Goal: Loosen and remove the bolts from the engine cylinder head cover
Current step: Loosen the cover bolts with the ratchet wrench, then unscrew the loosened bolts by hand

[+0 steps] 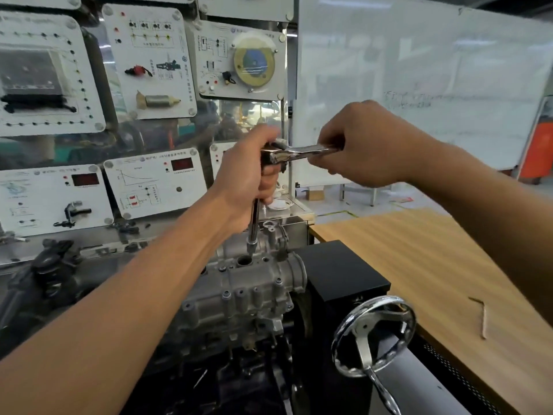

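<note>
The grey cast cylinder head cover sits on an engine stand at the centre, with several bolts standing along its top. A chrome extension bar rises upright from a socket seated at the cover's far end. My left hand grips the upper part of this bar just under the ratchet head. My right hand grips the chrome ratchet handle, which points to the right.
A chrome handwheel and a black box of the stand lie right of the engine. A wooden table with a hex key is further right. Training panels stand behind; dark engine parts lie at left.
</note>
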The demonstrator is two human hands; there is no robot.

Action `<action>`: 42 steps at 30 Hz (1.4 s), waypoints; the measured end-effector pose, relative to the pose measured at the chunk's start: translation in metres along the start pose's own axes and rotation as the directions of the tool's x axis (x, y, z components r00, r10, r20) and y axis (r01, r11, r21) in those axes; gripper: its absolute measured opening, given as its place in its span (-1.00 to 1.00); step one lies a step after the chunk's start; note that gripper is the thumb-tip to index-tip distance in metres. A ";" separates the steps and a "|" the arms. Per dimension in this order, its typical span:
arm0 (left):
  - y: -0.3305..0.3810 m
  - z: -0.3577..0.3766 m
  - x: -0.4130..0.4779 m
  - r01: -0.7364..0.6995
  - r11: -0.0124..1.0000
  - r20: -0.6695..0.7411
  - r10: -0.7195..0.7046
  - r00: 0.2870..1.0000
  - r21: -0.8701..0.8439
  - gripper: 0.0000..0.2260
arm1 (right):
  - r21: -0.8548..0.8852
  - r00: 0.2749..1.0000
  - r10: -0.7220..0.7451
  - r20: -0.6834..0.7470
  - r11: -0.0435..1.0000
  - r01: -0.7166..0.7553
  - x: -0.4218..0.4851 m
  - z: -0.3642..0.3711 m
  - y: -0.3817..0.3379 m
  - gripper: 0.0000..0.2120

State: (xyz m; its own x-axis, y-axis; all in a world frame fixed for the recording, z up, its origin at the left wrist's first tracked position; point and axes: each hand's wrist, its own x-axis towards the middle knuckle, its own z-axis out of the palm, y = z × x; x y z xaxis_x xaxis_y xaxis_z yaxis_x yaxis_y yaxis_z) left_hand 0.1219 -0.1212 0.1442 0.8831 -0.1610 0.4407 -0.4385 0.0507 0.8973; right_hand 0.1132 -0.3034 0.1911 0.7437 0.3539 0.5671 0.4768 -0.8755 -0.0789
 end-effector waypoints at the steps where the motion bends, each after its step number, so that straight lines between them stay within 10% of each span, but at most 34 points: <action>1: 0.003 0.015 0.003 0.004 1.000 0.051 -0.005 0.999 0.021 -0.55 | 0.013 0.999 0.036 0.016 0.999 -0.036 -0.011 -0.004 0.012 -0.65; 6: -0.007 0.103 0.026 0.023 0.997 0.311 -0.046 0.949 0.076 -0.62 | 0.172 0.928 0.373 0.015 0.913 -0.370 -0.083 -0.016 0.095 -0.60; 15: -0.136 0.230 0.035 -0.081 0.885 0.506 -0.186 0.842 0.459 -0.80 | 0.392 0.438 0.864 0.247 0.325 -0.861 -0.231 -0.021 0.260 -0.79; 20: -0.212 0.295 -0.007 -0.112 0.742 0.548 -0.375 0.747 0.661 -0.76 | 0.054 0.432 0.849 0.305 0.437 -0.898 -0.277 0.010 0.316 -0.84; 38: -0.267 0.346 -0.013 -0.161 0.676 0.457 -0.286 0.842 0.719 -0.64 | -0.434 0.421 0.846 0.326 0.530 -0.729 -0.326 0.069 0.378 -0.90; 42: -0.276 0.343 0.017 -0.164 0.460 0.327 -0.300 0.896 0.872 -0.69 | -0.475 0.464 0.836 0.291 0.548 -0.689 -0.321 0.068 0.372 -0.82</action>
State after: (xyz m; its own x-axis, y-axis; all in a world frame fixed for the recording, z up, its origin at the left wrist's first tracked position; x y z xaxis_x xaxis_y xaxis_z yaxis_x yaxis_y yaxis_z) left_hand 0.2008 -0.4759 -0.1043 0.8683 -0.4820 0.1168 -0.4925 -0.8102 0.3179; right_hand 0.0838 -0.7205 -0.0765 0.8806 -0.4720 -0.0416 -0.4736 -0.8796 -0.0446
